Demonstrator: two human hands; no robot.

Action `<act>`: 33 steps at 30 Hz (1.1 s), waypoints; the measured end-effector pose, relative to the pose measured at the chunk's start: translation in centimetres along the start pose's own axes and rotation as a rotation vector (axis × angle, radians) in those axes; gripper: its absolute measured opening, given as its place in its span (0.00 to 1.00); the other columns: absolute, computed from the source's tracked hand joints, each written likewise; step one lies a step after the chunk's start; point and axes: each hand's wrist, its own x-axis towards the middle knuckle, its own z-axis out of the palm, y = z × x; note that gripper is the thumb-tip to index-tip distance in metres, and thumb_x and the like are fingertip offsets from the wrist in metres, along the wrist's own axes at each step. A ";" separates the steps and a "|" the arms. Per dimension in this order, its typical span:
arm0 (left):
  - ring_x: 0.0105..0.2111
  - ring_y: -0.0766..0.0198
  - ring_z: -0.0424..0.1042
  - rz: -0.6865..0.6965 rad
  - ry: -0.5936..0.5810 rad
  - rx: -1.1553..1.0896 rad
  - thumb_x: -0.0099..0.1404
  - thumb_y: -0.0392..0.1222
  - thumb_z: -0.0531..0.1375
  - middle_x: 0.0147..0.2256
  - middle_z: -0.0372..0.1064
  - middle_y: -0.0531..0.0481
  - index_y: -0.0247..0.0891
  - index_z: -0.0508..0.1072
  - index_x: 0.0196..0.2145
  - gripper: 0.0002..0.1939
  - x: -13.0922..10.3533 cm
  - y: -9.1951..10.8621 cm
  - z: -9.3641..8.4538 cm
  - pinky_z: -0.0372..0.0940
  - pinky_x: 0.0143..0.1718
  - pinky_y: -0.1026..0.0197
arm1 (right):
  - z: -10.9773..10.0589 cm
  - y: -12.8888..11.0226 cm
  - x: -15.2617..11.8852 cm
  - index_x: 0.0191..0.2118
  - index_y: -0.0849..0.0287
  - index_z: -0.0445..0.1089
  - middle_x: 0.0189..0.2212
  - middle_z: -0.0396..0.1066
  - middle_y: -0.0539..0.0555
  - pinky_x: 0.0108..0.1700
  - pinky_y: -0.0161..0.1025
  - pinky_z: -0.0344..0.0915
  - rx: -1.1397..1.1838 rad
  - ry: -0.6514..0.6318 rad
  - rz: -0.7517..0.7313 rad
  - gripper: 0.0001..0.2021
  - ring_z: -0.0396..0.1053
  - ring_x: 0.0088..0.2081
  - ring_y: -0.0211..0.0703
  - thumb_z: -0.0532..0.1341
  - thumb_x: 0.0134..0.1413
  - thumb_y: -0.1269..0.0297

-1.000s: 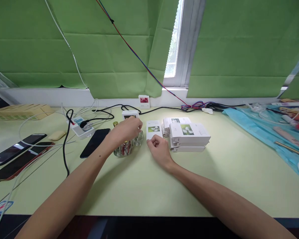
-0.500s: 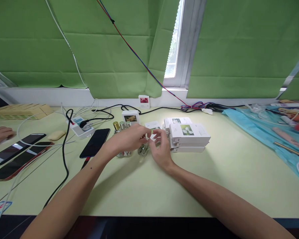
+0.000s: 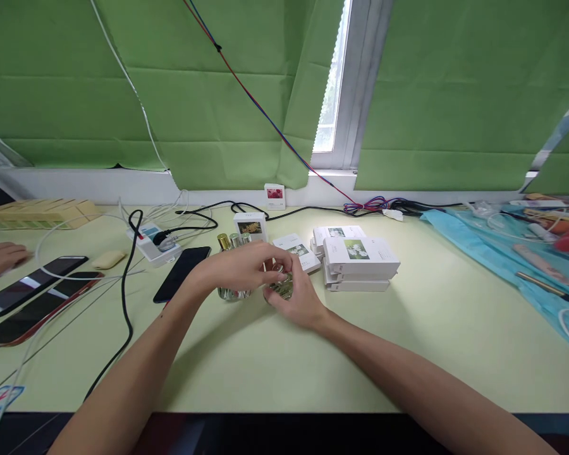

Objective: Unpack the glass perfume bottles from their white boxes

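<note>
pale-green table (image 3: pixel 284 366) | glass bottles (image 3: pixel 231 294) | white boxes (image 3: pixel 360 254) | phones (image 3: pixel 182 273) | power strip (image 3: pixel 156 248)

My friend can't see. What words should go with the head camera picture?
A person's bare right hand curls around a small, clear glass bottle, the left hand at its top, over a pale yellow-green table. Shiny-capped clear glass bottles stand partly hidden behind the left hand, and stacked white rectangular boxes with flower pictures lie to the right.
</note>
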 end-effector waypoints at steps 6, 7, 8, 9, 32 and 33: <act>0.28 0.62 0.70 -0.079 0.340 0.037 0.69 0.48 0.53 0.28 0.74 0.50 0.39 0.76 0.33 0.16 0.7 -0.6 0.5 0.63 0.33 0.60 | 0.5 0.5 -0.2 0.53 0.55 0.59 0.37 0.71 0.51 0.44 0.42 0.70 -0.035 0.024 -0.003 0.20 0.72 0.39 0.43 0.62 0.55 0.63; 0.27 0.63 0.69 -0.082 0.405 0.053 0.69 0.48 0.53 0.28 0.74 0.50 0.39 0.76 0.33 0.15 1.1 -0.9 0.9 0.63 0.34 0.60 | 0.5 0.5 -0.3 0.53 0.55 0.60 0.37 0.71 0.51 0.44 0.42 0.70 -0.057 0.038 -0.008 0.20 0.72 0.39 0.43 0.62 0.56 0.63; 0.28 0.63 0.69 -0.082 0.464 0.052 0.69 0.47 0.54 0.28 0.74 0.50 0.39 0.76 0.34 0.14 1.5 -1.1 1.2 0.63 0.35 0.60 | 0.6 0.5 -0.3 0.52 0.55 0.61 0.37 0.71 0.51 0.44 0.41 0.69 -0.080 0.050 -0.012 0.18 0.72 0.39 0.43 0.62 0.56 0.63; 0.28 0.63 0.69 -0.084 0.515 0.044 0.69 0.47 0.54 0.29 0.75 0.50 0.39 0.75 0.34 0.13 2.0 -1.4 1.7 0.64 0.36 0.60 | 0.6 0.5 -0.4 0.50 0.55 0.61 0.36 0.71 0.51 0.44 0.41 0.69 -0.101 0.057 -0.016 0.16 0.71 0.38 0.42 0.61 0.56 0.63; 0.29 0.63 0.69 -0.130 0.784 -0.501 0.68 0.52 0.57 0.29 0.71 0.49 0.37 0.73 0.29 0.17 4.1 -3.9 7.6 0.64 0.30 0.62 | 0.1 0.7 -1.0 0.41 0.56 0.62 0.33 0.70 0.51 0.37 0.39 0.64 -0.223 0.003 -0.008 0.10 0.68 0.33 0.43 0.62 0.57 0.61; 0.29 0.63 0.69 -0.132 0.790 -0.493 0.68 0.52 0.57 0.30 0.72 0.49 0.37 0.73 0.29 0.17 4.1 -3.9 7.6 0.64 0.30 0.62 | 0.0 0.7 -1.0 0.41 0.56 0.62 0.33 0.70 0.52 0.37 0.39 0.64 -0.227 -0.003 -0.007 0.10 0.68 0.32 0.43 0.62 0.57 0.60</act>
